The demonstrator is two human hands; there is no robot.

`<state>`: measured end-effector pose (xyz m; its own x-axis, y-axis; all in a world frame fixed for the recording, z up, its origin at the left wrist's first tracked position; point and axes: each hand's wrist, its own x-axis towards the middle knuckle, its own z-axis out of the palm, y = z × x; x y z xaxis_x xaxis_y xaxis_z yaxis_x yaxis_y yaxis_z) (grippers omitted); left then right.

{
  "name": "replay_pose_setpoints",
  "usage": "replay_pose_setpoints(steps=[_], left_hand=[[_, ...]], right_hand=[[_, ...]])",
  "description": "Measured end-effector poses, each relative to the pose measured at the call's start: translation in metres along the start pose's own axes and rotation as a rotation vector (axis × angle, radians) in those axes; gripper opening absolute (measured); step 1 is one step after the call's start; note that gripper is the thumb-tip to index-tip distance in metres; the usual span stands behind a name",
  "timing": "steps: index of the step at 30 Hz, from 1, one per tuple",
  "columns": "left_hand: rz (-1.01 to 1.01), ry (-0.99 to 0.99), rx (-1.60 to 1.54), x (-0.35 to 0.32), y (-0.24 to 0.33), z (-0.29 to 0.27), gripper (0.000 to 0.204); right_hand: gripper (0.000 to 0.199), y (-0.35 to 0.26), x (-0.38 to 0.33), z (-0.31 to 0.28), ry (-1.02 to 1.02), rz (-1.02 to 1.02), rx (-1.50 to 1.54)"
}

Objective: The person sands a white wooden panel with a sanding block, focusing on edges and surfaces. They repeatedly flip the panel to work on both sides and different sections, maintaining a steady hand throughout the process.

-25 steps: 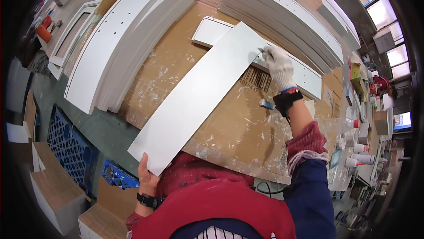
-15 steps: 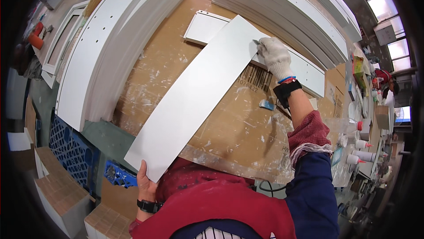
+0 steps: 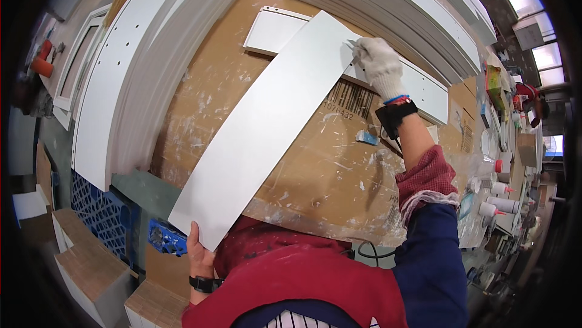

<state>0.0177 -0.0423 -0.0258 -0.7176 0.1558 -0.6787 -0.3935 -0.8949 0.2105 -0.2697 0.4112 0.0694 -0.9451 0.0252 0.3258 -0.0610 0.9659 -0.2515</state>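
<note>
Paint-flecked brown cardboard worktop [image 3: 303,200], centre. Long flat white board [image 3: 260,122], diagonal from lower left to upper centre. Bare left hand [image 3: 199,255]: gripping lower end. White-gloved right hand [image 3: 379,64]: closed around thin grey tool [image 3: 351,43] at upper-right edge. Risk: scratched face, through tool slippage.

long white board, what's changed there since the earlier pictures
The gloved right hand and its small thin tool seem to have edged slightly toward the far end of the long white board. The whole view has also shifted a little. Nothing was taken up or let go. Unchanged: the left hand at the near end, the drilled board crossed beneath, the blue block.
</note>
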Motion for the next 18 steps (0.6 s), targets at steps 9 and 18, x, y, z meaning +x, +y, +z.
replay_pose_setpoints(steps=[9, 18], left_hand=[[0.053, 0.017, 0.064, 0.004, 0.003, -0.014, 0.049], [0.063, 0.062, 0.024, -0.001, 0.001, 0.003, 0.048]], right_hand=[[0.006, -0.053, -0.059, -0.006, -0.22, -0.287, 0.185], [0.008, -0.015, -0.013, 0.005, 0.07, -0.325, -0.029]])
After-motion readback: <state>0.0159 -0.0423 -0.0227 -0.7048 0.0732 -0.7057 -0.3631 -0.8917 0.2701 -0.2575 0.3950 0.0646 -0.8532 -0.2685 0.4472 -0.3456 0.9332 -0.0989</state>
